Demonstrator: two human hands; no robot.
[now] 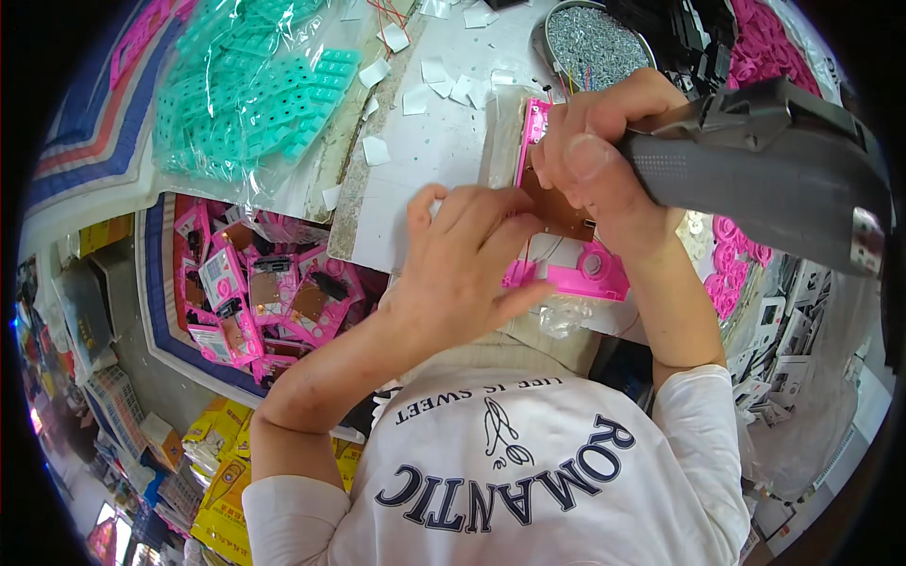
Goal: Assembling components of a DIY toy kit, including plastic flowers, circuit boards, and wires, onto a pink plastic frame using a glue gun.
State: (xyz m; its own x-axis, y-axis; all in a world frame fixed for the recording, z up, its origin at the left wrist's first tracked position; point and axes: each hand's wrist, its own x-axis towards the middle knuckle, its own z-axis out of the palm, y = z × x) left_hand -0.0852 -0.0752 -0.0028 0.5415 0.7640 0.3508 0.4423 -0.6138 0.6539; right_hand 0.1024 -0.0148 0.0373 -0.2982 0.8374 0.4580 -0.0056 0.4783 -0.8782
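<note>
My left hand (462, 250) rests on the near left part of a pink plastic housing (590, 275), its fingertips curled over the edge and thumb stretched along the near side. A brown board (557, 208) lies inside the housing, with thin wires near its lower end. Closed over the housing's far right side, my right hand (604, 151) grips a bulky dark grey handheld tool (755, 151). This tool extends from between thumb and forefinger toward the upper right; its tip is hidden by my fingers. Clear plastic wrap (563, 315) shows under the housing's near edge.
A round tin of small screws (599, 47) stands at the far side. White paper pieces (415, 99) lie scattered on the table. Left are a clear bag of turquoise parts (255, 104) and a box of pink assemblies (274, 292). Pink rings (731, 269) and white-black parts (783, 330) lie right.
</note>
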